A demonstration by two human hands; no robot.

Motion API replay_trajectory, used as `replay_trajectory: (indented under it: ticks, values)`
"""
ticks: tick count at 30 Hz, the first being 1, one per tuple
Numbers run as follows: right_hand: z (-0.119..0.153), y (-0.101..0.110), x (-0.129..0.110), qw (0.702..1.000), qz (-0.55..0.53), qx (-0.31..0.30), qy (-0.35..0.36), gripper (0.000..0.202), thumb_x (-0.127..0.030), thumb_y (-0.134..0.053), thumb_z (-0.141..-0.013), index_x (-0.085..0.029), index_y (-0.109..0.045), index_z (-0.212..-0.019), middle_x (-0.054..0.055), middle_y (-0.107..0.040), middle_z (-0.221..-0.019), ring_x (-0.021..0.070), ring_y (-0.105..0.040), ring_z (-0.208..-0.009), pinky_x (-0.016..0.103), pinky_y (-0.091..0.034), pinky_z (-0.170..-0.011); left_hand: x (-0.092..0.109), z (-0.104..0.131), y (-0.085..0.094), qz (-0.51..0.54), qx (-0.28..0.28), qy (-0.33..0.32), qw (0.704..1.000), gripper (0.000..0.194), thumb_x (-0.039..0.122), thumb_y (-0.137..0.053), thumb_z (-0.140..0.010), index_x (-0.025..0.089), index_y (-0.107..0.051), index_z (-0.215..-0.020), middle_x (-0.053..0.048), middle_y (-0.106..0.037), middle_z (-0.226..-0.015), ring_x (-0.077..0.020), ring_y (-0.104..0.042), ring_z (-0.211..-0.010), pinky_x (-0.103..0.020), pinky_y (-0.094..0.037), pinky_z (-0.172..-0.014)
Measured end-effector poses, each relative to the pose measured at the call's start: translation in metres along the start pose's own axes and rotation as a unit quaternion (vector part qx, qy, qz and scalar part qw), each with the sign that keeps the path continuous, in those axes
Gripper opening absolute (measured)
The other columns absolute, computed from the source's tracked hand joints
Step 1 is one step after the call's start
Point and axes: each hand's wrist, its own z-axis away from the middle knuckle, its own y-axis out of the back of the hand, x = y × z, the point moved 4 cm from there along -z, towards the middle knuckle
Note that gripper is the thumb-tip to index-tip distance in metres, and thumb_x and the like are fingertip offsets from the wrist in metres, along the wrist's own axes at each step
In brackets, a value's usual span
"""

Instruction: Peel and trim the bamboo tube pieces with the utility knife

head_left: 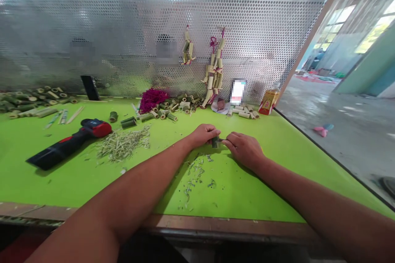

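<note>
Between the near and far edges of the counter (262, 197), the left hand (203, 134) clamps its grip on a bamboo piece (215, 143); at its right end is a thin tool (222, 140), pinched by the right hand (246, 149). Apparent scraping calls for steady bracing.

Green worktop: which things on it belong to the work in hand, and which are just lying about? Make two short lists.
Probably in the work:
bamboo piece in the left hand
thin dark tool in the right hand
scraps nearby
piled cut bamboo

Probably just lying about:
red-and-black power tool
lit screen
bottle
</note>
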Motion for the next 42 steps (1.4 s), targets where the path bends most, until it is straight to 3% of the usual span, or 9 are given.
replay_trajectory:
  ticks: [4, 10, 31, 38, 42]
  values:
    - [-0.002, 0.000, 0.007, 0.999, -0.004, 0.016, -0.031, 0.046, -0.049, -0.027, -0.096, -0.019, -0.059, -0.082, 0.004, -0.059, -0.075, 0.0135, -0.047, -0.060, 0.027, -0.021, -0.052, 0.004, 0.001, -0.002, -0.011, -0.003, -0.010, 1.000, 0.044, 0.055, -0.054, -0.079, 0.014, -0.052, -0.063, 0.003, -0.049, -0.049, -0.0077, -0.047, -0.045, -0.020, -0.036, -0.045]
    - [-0.002, -0.004, 0.002, 1.000, 0.015, -0.010, 0.017, 0.042, -0.046, -0.029, -0.096, -0.020, -0.058, -0.080, 0.003, -0.059, -0.076, 0.0143, -0.048, -0.065, 0.027, -0.021, -0.054, 0.008, 0.001, -0.003, -0.015, -0.003, -0.016, 1.000, 0.041, 0.051, -0.053, -0.081, 0.012, -0.057, -0.066, 0.002, -0.049, -0.050, -0.0075, -0.047, -0.044, -0.020, -0.036, -0.045]
    - [-0.004, -0.009, 0.001, 0.998, 0.054, -0.013, 0.034, 0.038, -0.042, -0.031, -0.097, -0.020, -0.058, -0.081, 0.002, -0.063, -0.079, 0.0137, -0.051, -0.068, 0.027, -0.024, -0.056, 0.008, 0.001, -0.004, -0.041, -0.002, -0.020, 0.999, 0.044, 0.054, -0.050, -0.082, 0.013, -0.057, -0.068, 0.003, -0.048, -0.052, -0.0077, -0.047, -0.046, -0.021, -0.036, -0.046]
    - [0.004, -0.013, -0.007, 0.992, 0.033, -0.074, 0.100, 0.040, -0.046, -0.032, -0.097, -0.021, -0.059, -0.082, 0.001, -0.062, -0.076, 0.0136, -0.052, -0.068, 0.026, -0.027, -0.058, 0.006, 0.000, -0.005, -0.035, 0.000, -0.015, 0.999, 0.044, 0.053, -0.050, -0.082, 0.013, -0.056, -0.068, 0.003, -0.049, -0.051, -0.0078, -0.046, -0.045, -0.020, -0.036, -0.045]
    - [0.006, -0.009, -0.007, 0.996, 0.046, -0.034, 0.071, 0.040, -0.045, -0.032, -0.097, -0.020, -0.059, -0.082, 0.002, -0.062, -0.078, 0.0136, -0.052, -0.070, 0.027, -0.027, -0.058, 0.006, 0.000, -0.004, -0.029, -0.005, -0.006, 1.000, 0.043, 0.053, -0.050, -0.082, 0.012, -0.056, -0.069, 0.003, -0.049, -0.051, -0.0075, -0.046, -0.045, -0.020, -0.037, -0.045]
